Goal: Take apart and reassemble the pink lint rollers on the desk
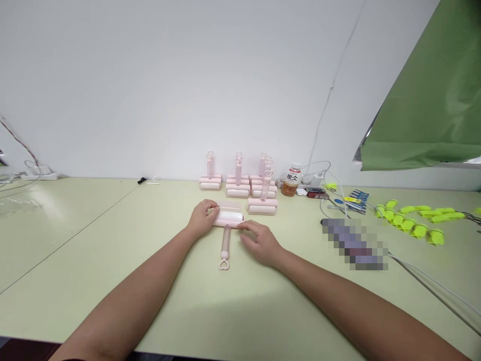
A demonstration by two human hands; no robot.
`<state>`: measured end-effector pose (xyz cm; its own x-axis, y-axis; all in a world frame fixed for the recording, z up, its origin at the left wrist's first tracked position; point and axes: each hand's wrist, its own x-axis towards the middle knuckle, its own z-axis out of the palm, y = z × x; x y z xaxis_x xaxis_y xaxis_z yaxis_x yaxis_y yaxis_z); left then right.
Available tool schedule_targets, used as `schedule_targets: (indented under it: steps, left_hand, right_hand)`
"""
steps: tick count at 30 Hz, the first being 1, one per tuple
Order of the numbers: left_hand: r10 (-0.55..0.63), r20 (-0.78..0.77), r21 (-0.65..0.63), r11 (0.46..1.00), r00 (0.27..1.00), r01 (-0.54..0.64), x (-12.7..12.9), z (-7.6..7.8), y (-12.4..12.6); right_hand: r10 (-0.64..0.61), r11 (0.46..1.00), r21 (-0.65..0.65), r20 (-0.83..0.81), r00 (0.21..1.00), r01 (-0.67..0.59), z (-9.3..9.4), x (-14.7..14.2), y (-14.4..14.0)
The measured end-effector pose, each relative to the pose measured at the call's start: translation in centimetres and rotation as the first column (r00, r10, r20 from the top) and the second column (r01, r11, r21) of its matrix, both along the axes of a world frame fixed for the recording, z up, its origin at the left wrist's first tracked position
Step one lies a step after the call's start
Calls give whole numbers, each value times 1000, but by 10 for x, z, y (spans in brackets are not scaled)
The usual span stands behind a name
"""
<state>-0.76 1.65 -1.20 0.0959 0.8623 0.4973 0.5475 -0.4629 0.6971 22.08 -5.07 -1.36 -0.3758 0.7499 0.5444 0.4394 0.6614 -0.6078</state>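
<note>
A pink lint roller [230,218] with a white sheet roll lies flat on the table. Its clear pink handle points toward me and ends in a heart-shaped loop [224,264]. A see-through pinkish cover [229,205] stands away from the roll on the far side. My left hand [203,217] grips the left end of the roller between thumb and fingers. At the right end, the fingertips of my right hand [261,241] touch the near corner, the thumb apart from them and nothing in the palm.
Several more pink lint rollers [238,190] stand upright toward the wall. Right of them are a bottle [292,180] with orange-brown contents, a dark red box [317,193], cables and a blurred-out object [353,245]. Neon yellow pieces [419,230] lie far right. A black clip-like item [142,180] is at back left.
</note>
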Motion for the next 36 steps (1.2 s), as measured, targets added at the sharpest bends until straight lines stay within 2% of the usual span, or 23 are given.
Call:
schedule_targets:
  steps: [3,6,9,15,19,22,29,32,36]
  left_hand:
    - [-6,-94,22,1000,996,8,0,2,-3]
    - [14,-167,39,999,986,-8,2,4,-6]
    - [33,-211,50,999,977,-23,5,6,-8]
    - [35,-261,52,998,965,-22,7,5,-7]
    - [36,-276,57,998,960,-21,7,5,-8]
    - [45,-275,66,997,960,-28,8,9,-12]
    - [33,-198,73,997,980,-19,30,37,-19]
    - [-32,-172,18,999,985,36,49,52,-11]
    - [-185,-127,-130,977,974,169,78,66,8]
  right_hand:
    - [-216,975,13,-138,966,220,3,15,13]
    - [-400,910,0,-257,880,414,6,38,33]
    - [-494,868,-95,-275,825,488,4,60,55]
    - [-462,865,-314,-193,866,392,-9,71,72]
    - [-526,814,-375,-153,837,443,-11,71,72]
    - [-530,805,-391,-132,838,447,-11,71,72]
    - [-470,831,-414,-168,866,371,-20,74,79]
    - [-425,859,-409,-234,874,308,-26,75,81]
    - [-360,896,-383,-330,873,225,-26,72,79]
